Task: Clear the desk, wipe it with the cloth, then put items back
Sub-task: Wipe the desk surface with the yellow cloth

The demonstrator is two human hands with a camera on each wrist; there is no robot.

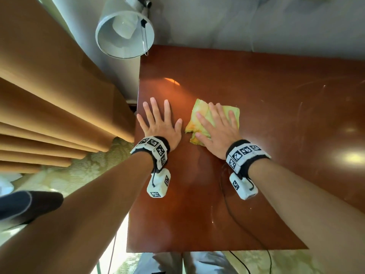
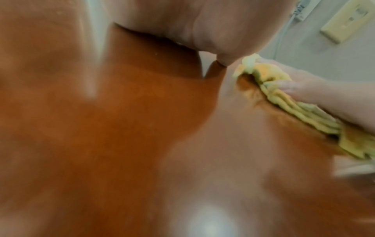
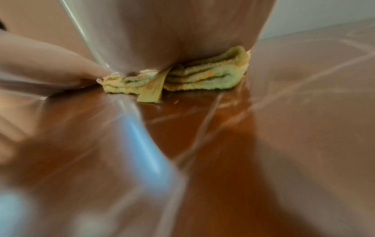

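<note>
A folded yellow-green cloth [image 1: 199, 117] lies on the glossy reddish-brown desk [image 1: 256, 95]. My right hand [image 1: 215, 125] presses flat on the cloth with straight, spread fingers. My left hand [image 1: 158, 119] lies flat on the bare wood near the desk's left edge, fingers spread, a little apart from the cloth. In the left wrist view the cloth [image 2: 284, 99] shows at the right under the right hand's fingers [image 2: 300, 86]. The right wrist view shows the cloth [image 3: 202, 77] in stacked folds under my palm, on the desk [image 3: 202, 144].
A grey lamp shade [image 1: 124, 34] hangs over the desk's far left corner. Tan curtains [image 1: 49, 95] stand left of the desk. A black cable [image 1: 237, 218] runs across the desk's near side and off its front edge. A wall plate [image 2: 345, 20] is on the pale wall.
</note>
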